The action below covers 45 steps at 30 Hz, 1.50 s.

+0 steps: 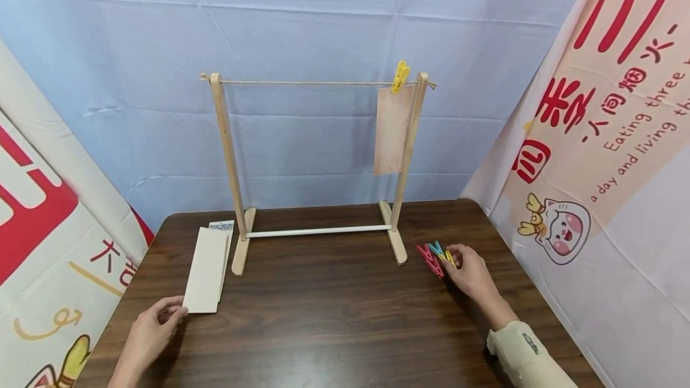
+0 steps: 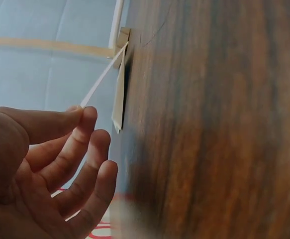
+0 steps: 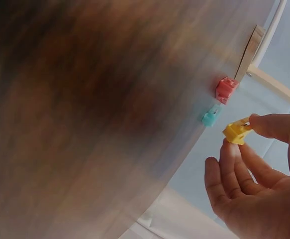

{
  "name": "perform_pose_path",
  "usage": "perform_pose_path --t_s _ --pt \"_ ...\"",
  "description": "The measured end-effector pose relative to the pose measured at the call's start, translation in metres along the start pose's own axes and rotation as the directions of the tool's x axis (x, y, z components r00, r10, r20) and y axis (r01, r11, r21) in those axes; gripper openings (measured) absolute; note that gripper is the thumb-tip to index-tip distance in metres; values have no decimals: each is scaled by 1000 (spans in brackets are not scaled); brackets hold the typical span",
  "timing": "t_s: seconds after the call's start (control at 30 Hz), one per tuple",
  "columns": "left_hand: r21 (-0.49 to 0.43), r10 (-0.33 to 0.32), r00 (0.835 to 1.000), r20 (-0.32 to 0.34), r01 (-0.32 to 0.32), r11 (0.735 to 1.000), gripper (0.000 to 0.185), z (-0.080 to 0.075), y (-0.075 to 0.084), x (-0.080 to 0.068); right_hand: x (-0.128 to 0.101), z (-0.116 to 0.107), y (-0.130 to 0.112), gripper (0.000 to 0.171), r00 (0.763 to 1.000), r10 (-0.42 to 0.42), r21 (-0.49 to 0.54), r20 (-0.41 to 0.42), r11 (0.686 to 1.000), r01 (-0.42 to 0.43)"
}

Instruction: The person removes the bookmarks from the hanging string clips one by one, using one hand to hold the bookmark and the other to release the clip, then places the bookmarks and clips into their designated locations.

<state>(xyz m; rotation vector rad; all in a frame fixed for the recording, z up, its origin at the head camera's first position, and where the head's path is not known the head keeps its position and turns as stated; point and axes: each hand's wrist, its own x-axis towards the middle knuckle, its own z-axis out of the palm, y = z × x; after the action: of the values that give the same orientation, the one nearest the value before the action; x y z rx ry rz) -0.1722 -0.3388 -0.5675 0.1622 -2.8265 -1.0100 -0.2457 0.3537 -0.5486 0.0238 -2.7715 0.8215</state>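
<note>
My left hand (image 1: 153, 329) pinches the near left corner of a cream paper card (image 1: 205, 271) between thumb and fingertips. In the left wrist view that card (image 2: 99, 84) slants up off the others at its near end. Beneath it lie more cards, one with a blue printed edge (image 1: 222, 226). On the right, my right hand (image 1: 473, 271) pinches a yellow clothespin (image 3: 237, 132) between thumb and fingers. Close beside it on the table are red clothespins (image 1: 430, 261) and a blue clothespin (image 1: 436, 249).
A wooden rack (image 1: 229, 154) with a string (image 1: 302, 83) across its top stands at the back of the brown table (image 1: 323, 304). Near its right post hangs a pinkish card (image 1: 392, 130), held by a yellow clothespin (image 1: 401, 76). Printed cloths (image 1: 609, 136) surround the table.
</note>
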Motion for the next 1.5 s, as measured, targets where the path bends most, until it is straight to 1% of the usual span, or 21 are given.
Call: perform_pose_path --t_s 0.27,0.5,0.7,0.83,1.07,1.5 --pt "7 -38 997 61 37 999 32 -3 -2 2 3 -2 4 29 997 39 -53 61 998 -35" --pt "3 -74 991 112 74 997 37 -3 -2 3 6 -2 6 32 988 89 -87 129 993 -78" --pt "20 -84 987 138 82 996 38 -4 0 4 7 0 9 31 980 116 -91 160 991 -102" --pt "42 -84 987 137 79 996 37 -3 0 5 8 1 10 31 976 129 -87 173 989 -116" --pt "67 -80 990 116 73 995 35 -3 1 7 9 1 8 29 980 107 -77 169 992 -95" --pt "89 -115 987 115 105 991 35 -1 4 7 10 2 6 31 976 123 -102 178 989 -106"
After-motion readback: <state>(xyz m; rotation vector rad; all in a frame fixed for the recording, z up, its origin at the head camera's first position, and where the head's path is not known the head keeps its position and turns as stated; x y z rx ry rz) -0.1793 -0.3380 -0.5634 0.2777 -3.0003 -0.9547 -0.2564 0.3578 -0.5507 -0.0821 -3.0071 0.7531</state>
